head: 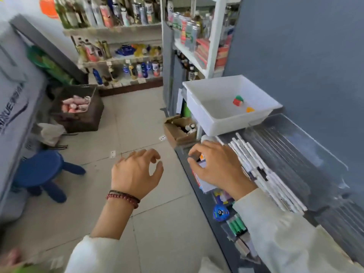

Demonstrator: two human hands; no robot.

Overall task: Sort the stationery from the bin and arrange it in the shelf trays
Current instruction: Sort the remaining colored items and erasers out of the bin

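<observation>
Two small coloured items (pixel 238 100) lying inside white bin (pixel 199 107), right hand (pixel 216 166) just nearer than bin, fingers curled on small pack (pixel 202 162) in shelf tray (pixel 208 213) beside white pens (pixel 256 164), left hand (pixel 136 170) left of bin, loosely curled, empty.

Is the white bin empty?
Nearly empty: the bin holds only a red-green cube and an orange piece on its bare floor.

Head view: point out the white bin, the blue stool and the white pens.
White bin (pixel 199 115), head view, on its outer left wall.
Blue stool (pixel 39 166), head view, on the middle of the seat.
White pens (pixel 248 152), head view, on the upper half of the bundle.
</observation>
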